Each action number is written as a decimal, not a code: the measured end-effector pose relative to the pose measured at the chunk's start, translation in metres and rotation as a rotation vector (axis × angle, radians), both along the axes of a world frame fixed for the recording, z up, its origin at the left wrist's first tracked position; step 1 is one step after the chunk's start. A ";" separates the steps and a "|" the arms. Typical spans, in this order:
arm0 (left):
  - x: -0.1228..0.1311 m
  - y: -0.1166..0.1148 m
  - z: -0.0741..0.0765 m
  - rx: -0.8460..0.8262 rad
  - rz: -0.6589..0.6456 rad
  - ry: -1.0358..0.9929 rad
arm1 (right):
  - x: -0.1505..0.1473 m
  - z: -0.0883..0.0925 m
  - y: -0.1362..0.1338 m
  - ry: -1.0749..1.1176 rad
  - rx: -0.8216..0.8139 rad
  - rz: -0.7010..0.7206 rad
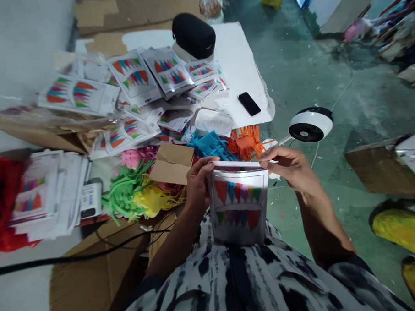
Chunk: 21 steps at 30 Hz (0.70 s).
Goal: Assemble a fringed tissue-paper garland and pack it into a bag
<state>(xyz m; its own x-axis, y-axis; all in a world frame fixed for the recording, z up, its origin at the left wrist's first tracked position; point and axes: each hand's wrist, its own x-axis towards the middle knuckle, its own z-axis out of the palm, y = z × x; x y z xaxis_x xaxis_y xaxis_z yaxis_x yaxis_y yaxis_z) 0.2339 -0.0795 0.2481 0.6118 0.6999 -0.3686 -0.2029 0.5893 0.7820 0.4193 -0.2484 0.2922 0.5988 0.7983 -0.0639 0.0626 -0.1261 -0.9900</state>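
Note:
A clear plastic packet [240, 204] with a printed card of coloured tassels hangs upright in front of my body. My left hand [198, 181] pinches its top left corner, thumb along the upper edge. At the top right corner my right hand [290, 168] grips the same edge between thumb and fingers. The packet's white top strip [237, 164] stretches between both hands. Just beyond lie blue paper fringe [212, 145] and orange paper fringe [246, 142]. Left of my left hand are a brown cardboard piece [172, 163], green fringe [128, 186] and yellow fringe [152, 199].
Several finished-looking packets [133, 78] pile up on the table [235, 49], near a black case [193, 35], a phone [249, 103] and a white tray [213, 122]. Printed cards [47, 194] are stacked at left. A fan [311, 124] stands at right; a black cable [77, 257] crosses lower left.

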 end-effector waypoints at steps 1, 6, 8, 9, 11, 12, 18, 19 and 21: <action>0.001 -0.001 0.000 -0.005 0.000 -0.007 | 0.002 0.000 -0.001 0.006 -0.004 0.008; 0.005 -0.008 0.000 0.001 -0.028 -0.054 | 0.008 -0.002 -0.004 0.013 -0.026 0.017; 0.005 -0.010 -0.002 0.016 -0.021 -0.052 | 0.007 0.000 -0.004 0.011 -0.038 0.015; 0.005 -0.010 -0.003 0.030 -0.017 -0.050 | 0.007 0.002 -0.004 0.007 -0.046 0.018; 0.004 -0.010 -0.003 0.074 -0.019 -0.052 | 0.007 0.007 -0.002 -0.011 -0.069 0.038; 0.003 -0.009 -0.003 0.097 -0.026 -0.058 | 0.007 0.010 -0.002 -0.024 -0.082 0.057; 0.003 -0.002 -0.002 0.166 -0.103 -0.056 | 0.007 0.025 -0.002 -0.114 -0.102 0.169; 0.002 -0.001 -0.002 0.164 -0.081 -0.052 | 0.004 0.026 -0.003 -0.125 -0.096 0.168; 0.002 -0.001 -0.003 0.147 -0.018 -0.048 | -0.007 0.024 -0.004 -0.142 -0.088 0.140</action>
